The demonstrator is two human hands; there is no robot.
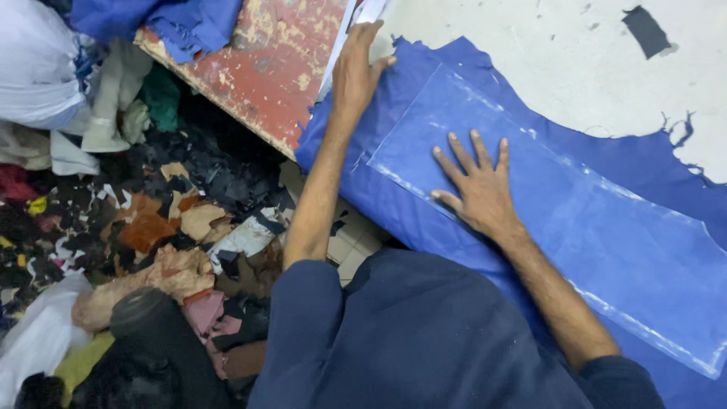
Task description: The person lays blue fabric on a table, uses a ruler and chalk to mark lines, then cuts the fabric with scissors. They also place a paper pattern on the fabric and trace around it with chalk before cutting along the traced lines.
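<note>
The right hand [478, 189] lies flat, fingers spread, pressing on the near end of a clear plastic sheet [575, 220]. The left hand [357, 70], arm stretched forward, rests open on the far edge of the blue fabric [424, 220] beneath, gripping nothing. The sheet's long axis runs diagonally from upper left to lower right across the white table [545, 53]. Scraps [174, 227] litter the floor to the left.

White plastic bag [34, 64], bulging and knotted, sits at the far left edge. Another white bag [38, 337] lies lower left. No labels, signs or screens.
</note>
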